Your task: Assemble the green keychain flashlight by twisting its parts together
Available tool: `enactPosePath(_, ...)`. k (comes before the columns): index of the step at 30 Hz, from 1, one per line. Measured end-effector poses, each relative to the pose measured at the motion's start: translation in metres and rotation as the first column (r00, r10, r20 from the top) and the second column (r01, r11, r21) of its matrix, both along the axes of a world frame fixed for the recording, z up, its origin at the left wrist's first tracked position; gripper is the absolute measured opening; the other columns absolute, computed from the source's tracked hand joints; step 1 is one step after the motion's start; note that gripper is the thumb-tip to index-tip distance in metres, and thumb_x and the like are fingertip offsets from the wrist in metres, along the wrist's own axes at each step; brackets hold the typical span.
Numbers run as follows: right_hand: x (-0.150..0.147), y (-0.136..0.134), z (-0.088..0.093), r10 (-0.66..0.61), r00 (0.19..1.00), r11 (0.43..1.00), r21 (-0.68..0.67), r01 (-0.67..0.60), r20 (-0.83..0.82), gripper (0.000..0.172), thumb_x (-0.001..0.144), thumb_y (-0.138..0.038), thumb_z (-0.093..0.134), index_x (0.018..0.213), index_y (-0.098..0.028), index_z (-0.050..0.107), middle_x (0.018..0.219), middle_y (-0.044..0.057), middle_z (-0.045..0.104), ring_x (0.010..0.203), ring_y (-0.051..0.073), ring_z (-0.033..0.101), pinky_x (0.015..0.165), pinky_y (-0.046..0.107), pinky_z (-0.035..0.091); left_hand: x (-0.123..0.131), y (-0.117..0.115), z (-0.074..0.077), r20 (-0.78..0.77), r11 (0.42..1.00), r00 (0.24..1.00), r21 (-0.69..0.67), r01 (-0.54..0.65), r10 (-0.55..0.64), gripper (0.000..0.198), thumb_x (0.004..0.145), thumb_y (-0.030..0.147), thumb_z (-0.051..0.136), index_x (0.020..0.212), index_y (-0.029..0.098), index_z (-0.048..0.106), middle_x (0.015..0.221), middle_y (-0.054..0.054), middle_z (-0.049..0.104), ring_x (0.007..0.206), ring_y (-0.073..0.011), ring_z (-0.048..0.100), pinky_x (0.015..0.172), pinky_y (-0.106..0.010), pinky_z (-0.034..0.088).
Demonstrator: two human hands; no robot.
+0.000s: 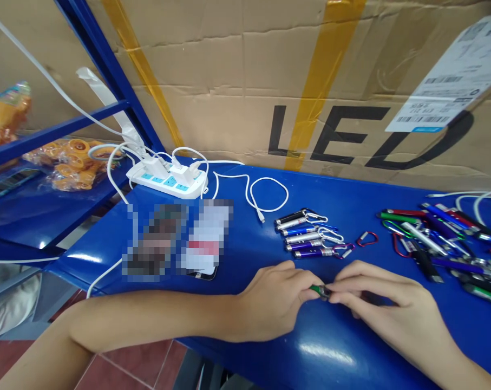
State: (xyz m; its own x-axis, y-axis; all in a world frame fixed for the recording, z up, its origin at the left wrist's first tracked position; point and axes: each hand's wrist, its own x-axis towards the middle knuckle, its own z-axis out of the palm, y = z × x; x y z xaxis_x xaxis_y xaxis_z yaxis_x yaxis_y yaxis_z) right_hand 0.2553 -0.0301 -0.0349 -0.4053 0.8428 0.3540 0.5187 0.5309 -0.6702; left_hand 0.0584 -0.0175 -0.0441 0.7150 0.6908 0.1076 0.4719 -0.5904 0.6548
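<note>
Torch [319, 291], green, held just off tabletop [245, 254], on near side of sorted row [306, 236]. Long axis left-right, spanning hand to hand. Left hand [275, 303] pinches green end; right hand [385, 306] pinches dark end. Loose pile [444, 244] right of row.

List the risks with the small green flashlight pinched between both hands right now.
1. The green keychain flashlight is pinched only by fingertips of the left hand and right hand, close to the front edge of the blue table; a slipped grip might drop it, or a small part, to the floor.
2. The sorted row of flashlights lies just beyond the knuckles; a careless sweep could scatter it toward the loose pile.
</note>
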Motion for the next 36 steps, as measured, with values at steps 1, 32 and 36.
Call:
enactPosePath(1, 0.0005, -0.0003, -0.0010, -0.015, 1.000, 0.999, -0.052, 0.015, -0.001, 0.011, 0.078, -0.023, 0.062, 0.070, -0.020, 0.070, 0.067, 0.002, 0.061, 0.049, 0.007, 0.054, 0.042, 0.015, 0.044, 0.0003, -0.0002, -0.0006, -0.009, 1.000, 1.000, 0.004, 0.002, -0.002, 0.023, 0.091, 0.019, 0.030, 0.098, 0.019, 0.052, 0.089, 0.001, 0.062, 0.076, -0.0121, 0.051, 0.067, -0.023, 0.039)
enactPosePath(32, -0.0022, -0.0003, 0.0001, -0.152, 0.983, 0.874, -0.479, 0.084, -0.104, 0.024, 0.070, -0.037, 0.065, 0.060, -0.016, 0.065, 0.055, 0.001, 0.052, 0.040, 0.006, 0.046, 0.038, 0.016, 0.038, 0.0018, -0.0025, -0.0003, 0.107, 0.997, 0.992, -0.043, -0.063, 0.067, 0.020, 0.090, 0.025, 0.040, 0.101, 0.020, 0.057, 0.090, 0.001, 0.064, 0.078, -0.0113, 0.050, 0.076, -0.023, 0.042)
enactPosePath(36, 0.0009, -0.0007, -0.0023, -0.142, 0.987, 0.893, -0.440, 0.097, -0.070, 0.025, 0.071, -0.039, 0.065, 0.061, -0.016, 0.066, 0.055, 0.001, 0.052, 0.041, 0.007, 0.046, 0.039, 0.017, 0.038, 0.0022, -0.0026, -0.0005, 0.120, 0.996, 0.990, -0.047, -0.069, 0.075, 0.022, 0.091, 0.027, 0.040, 0.102, 0.020, 0.057, 0.089, 0.001, 0.064, 0.077, -0.0111, 0.050, 0.075, -0.022, 0.042)
